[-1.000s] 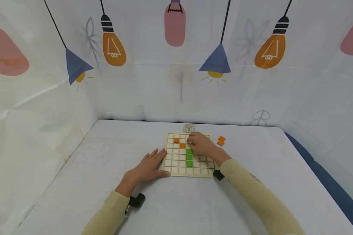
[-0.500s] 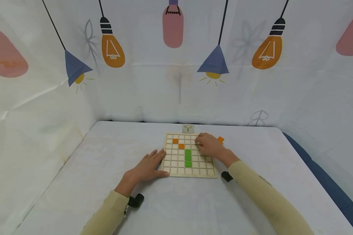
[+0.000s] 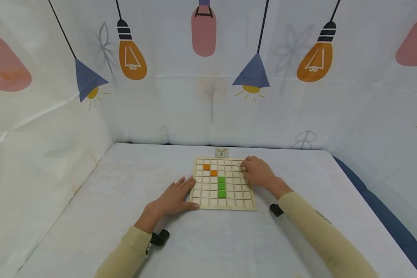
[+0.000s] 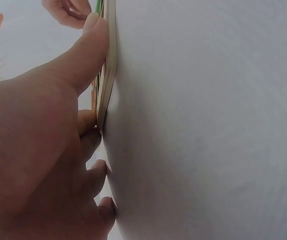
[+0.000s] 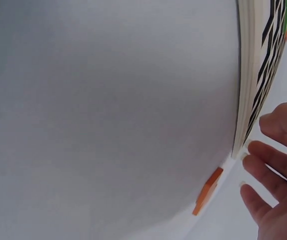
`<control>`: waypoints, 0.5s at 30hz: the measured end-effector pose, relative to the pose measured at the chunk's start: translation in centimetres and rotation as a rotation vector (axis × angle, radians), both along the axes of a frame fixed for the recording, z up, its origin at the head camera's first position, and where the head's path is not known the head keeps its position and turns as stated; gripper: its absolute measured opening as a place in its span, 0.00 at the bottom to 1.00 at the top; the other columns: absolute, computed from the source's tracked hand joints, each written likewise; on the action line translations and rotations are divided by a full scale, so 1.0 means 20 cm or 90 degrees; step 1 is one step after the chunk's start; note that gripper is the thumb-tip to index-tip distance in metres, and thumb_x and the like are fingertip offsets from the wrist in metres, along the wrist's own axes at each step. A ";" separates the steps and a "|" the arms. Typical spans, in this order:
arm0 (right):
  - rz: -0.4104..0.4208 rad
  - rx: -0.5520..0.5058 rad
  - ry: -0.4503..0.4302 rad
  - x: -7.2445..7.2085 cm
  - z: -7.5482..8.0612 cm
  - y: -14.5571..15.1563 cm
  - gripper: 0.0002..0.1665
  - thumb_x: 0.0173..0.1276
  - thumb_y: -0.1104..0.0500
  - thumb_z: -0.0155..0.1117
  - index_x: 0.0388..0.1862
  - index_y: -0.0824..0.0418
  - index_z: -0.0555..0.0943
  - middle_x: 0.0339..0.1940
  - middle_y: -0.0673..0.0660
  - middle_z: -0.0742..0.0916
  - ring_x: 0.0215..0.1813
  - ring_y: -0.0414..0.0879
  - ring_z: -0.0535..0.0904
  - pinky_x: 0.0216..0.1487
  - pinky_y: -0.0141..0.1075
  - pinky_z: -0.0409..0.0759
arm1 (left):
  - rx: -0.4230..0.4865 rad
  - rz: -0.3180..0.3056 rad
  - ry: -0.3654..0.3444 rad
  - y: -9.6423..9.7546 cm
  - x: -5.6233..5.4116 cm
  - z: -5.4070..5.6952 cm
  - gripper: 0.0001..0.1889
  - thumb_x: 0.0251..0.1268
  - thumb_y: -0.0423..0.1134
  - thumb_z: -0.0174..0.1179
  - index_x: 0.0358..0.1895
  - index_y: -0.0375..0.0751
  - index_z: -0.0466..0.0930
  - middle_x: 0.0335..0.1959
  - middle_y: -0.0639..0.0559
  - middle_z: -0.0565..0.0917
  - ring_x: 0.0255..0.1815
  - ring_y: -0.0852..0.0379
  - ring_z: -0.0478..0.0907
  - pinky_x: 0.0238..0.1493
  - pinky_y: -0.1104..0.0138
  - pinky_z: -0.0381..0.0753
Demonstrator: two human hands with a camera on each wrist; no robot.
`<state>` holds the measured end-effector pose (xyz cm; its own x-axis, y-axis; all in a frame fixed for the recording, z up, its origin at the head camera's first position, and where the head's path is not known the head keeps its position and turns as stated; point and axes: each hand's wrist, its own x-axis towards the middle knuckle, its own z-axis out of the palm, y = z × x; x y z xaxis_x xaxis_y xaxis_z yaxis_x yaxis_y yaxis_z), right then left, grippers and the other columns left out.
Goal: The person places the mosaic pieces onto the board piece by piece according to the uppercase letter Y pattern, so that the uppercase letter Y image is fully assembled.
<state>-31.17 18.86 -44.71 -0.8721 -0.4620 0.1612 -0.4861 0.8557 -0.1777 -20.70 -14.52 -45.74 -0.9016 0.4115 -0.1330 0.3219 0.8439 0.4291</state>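
A pale wooden grid board (image 3: 239,206) lies on the white table. Two orange square tiles (image 3: 206,166) sit in its upper left cells, and three green tiles (image 3: 221,186) form a column near its middle. My left hand (image 3: 173,197) rests with spread fingers along the board's left edge, its thumb (image 4: 86,57) at the near edge. Over the far right corner of the board is my right hand (image 3: 260,172), fingers loosely bent and nothing visible between them. In the right wrist view, loose orange tiles (image 5: 207,191) lie on the table beyond the board; the hand hides them in the head view.
A small card with a printed grid pattern (image 3: 221,153) lies just behind the board. White cloth printed with lamps and bulbs (image 3: 166,108) stands behind and left of the table (image 3: 229,247). Dark blue material (image 3: 399,227) shows past the table's right edge.
My right hand has moved rightward from the middle of the board's far side to its right edge, now covering the loose orange tiles. The left hand stays in place.
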 end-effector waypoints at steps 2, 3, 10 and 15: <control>-0.006 0.003 0.014 0.01 0.00 0.02 0.13 0.71 0.61 0.61 0.50 0.61 0.86 0.48 0.57 0.87 0.51 0.53 0.81 0.54 0.47 0.81 | 0.001 0.000 -0.003 0.00 0.00 0.00 0.49 0.63 0.65 0.61 0.80 0.46 0.50 0.83 0.52 0.50 0.84 0.43 0.43 0.80 0.42 0.47; -0.009 0.003 0.020 0.01 0.00 0.02 0.13 0.70 0.61 0.61 0.50 0.61 0.86 0.48 0.57 0.87 0.51 0.53 0.81 0.53 0.47 0.82 | 0.005 0.000 -0.004 0.00 0.00 0.00 0.49 0.63 0.65 0.61 0.80 0.45 0.51 0.83 0.51 0.50 0.84 0.42 0.43 0.80 0.41 0.47; -0.023 0.010 0.048 0.02 0.00 0.07 0.13 0.67 0.61 0.61 0.48 0.60 0.87 0.46 0.57 0.87 0.49 0.53 0.81 0.50 0.47 0.82 | 0.004 0.004 -0.001 0.00 0.00 0.00 0.49 0.63 0.65 0.61 0.80 0.45 0.51 0.83 0.51 0.51 0.84 0.42 0.44 0.80 0.41 0.47; -0.039 0.010 0.047 0.03 0.01 0.10 0.13 0.66 0.62 0.63 0.48 0.62 0.86 0.45 0.58 0.87 0.46 0.53 0.82 0.48 0.47 0.82 | 0.010 -0.002 0.004 0.00 0.00 -0.01 0.49 0.63 0.65 0.61 0.80 0.45 0.51 0.82 0.50 0.51 0.83 0.41 0.44 0.79 0.40 0.47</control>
<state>-30.48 20.86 -44.54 -0.8845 -0.4114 0.2201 -0.4446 0.8863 -0.1300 -20.74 -14.52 -45.87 -0.9014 0.4157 -0.1208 0.3269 0.8366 0.4396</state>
